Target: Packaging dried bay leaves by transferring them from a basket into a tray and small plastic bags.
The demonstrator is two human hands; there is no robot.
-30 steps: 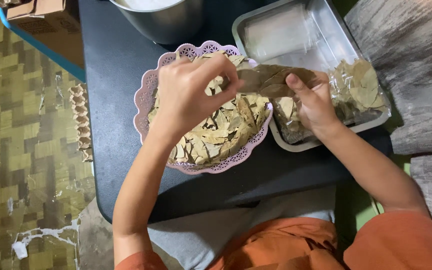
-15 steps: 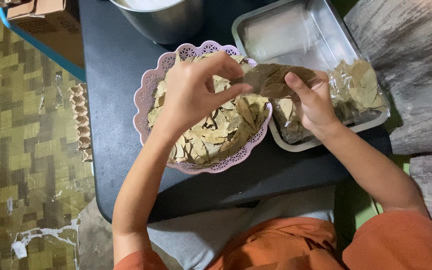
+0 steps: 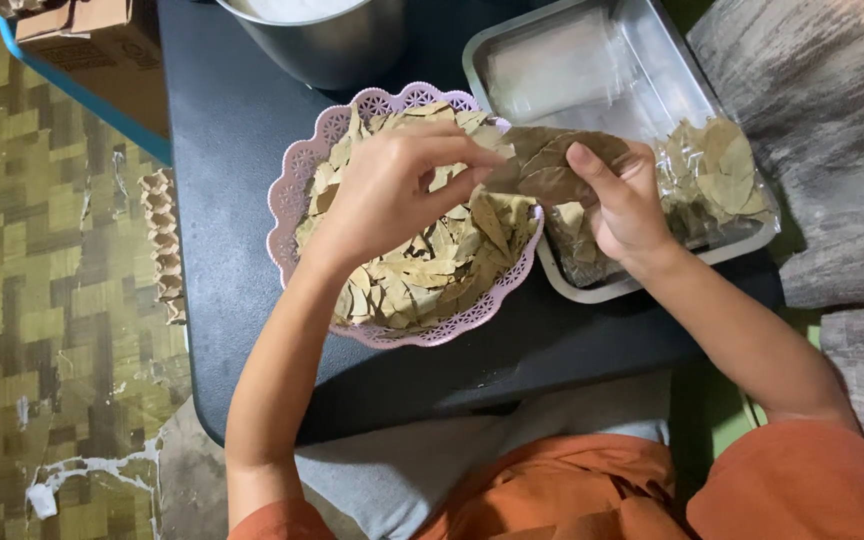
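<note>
A pale purple lattice-rimmed basket on the dark table holds a heap of dried bay leaves. Both hands are raised over its right rim. My right hand grips a stack of flat dried leaves between thumb and fingers. My left hand pinches the left end of that same stack with its fingertips. Under my right hand a clear plastic bag with more leaves lies in a metal tray.
A steel pot stands at the table's far edge. A flat clear packet lies in the tray's back half. A cardboard box and an egg carton strip sit at the left on the patterned floor. The black table ends near my lap.
Both hands have lifted slightly and the leaf stack has come up over the basket's right rim; my left fingers have shifted from the heap to pinching the stack's end.
</note>
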